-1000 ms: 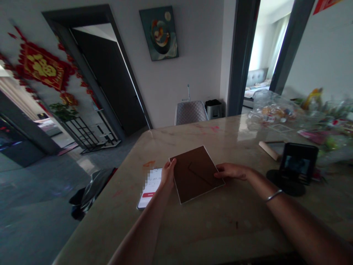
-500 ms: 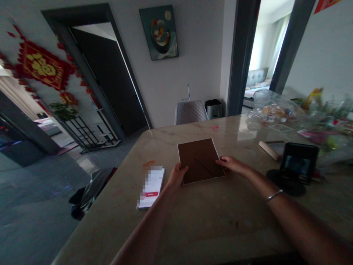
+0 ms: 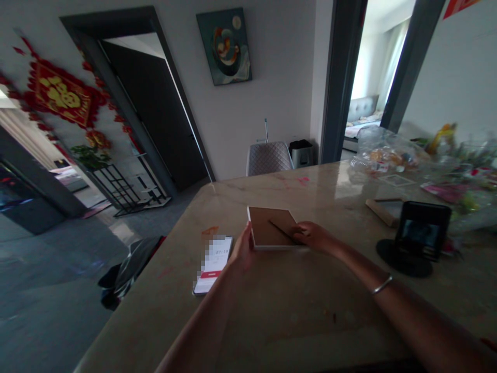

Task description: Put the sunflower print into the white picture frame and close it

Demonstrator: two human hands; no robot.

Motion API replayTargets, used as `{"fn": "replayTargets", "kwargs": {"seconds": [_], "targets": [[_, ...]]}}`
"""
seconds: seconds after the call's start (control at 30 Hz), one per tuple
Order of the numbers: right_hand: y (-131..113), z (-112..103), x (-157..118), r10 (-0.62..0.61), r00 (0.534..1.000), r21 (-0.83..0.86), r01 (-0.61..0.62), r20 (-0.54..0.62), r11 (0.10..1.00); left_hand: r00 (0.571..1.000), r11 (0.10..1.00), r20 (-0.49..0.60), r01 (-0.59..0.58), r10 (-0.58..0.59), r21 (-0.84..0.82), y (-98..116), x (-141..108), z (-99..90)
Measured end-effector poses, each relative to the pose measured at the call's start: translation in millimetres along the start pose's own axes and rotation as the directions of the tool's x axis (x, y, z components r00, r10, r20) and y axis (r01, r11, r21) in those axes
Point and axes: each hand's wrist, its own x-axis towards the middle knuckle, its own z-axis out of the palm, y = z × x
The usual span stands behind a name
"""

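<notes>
A flat brown board with white edges (image 3: 267, 233), with a dark strip lying slantwise on its face, is over the table. My left hand (image 3: 244, 246) grips the board's left edge, fingers partly hidden behind it. At the right side of the board, my right hand (image 3: 310, 234) is closed at the lower end of the dark strip (image 3: 281, 229); a bracelet is on that wrist. A phone (image 3: 213, 264) with a lit screen lies left of my left forearm.
On the stone table (image 3: 272, 311), a dark device on a round stand (image 3: 421, 233), a wooden frame (image 3: 382, 211) and a clear plastic bag of things (image 3: 388, 153) are at the right. Behind the table's far edge is a quilted chair (image 3: 269, 158).
The board has tilted and looks flatter. My right hand has moved from its right edge onto the dark strip, which now stands out from the face. My left hand has shifted slightly left.
</notes>
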Motion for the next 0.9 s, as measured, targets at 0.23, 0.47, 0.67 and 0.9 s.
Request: {"fn": "replayTargets", "kwargs": {"seconds": [0.23,0.47,0.67,0.9], "targets": [[-30.9,4.0,-10.6,0.038,0.935,0.447,-0.204,0.351,0.871,0.964,0.968,0.1,-0.25,0.245,0.039,3.0,-15.1,18.5],[-41.0,-20.0,-10.5,0.082,0.898,0.724,-0.401,0.433,0.561,0.94,0.87,0.275,-0.301,0.201,0.391,0.6,-30.4,27.2],[-27.5,-46.1,-7.0,0.243,0.923,0.723,-0.385,0.299,0.573,0.97,0.868,0.213,-0.204,0.117,0.452,-17.4,-16.1,20.0],[-13.9,-47.1,-8.3,0.355,0.884,0.643,-0.466,0.304,0.608,0.982,0.809,0.13,-0.185,0.135,0.558,-36.1,1.4,5.5]]}}
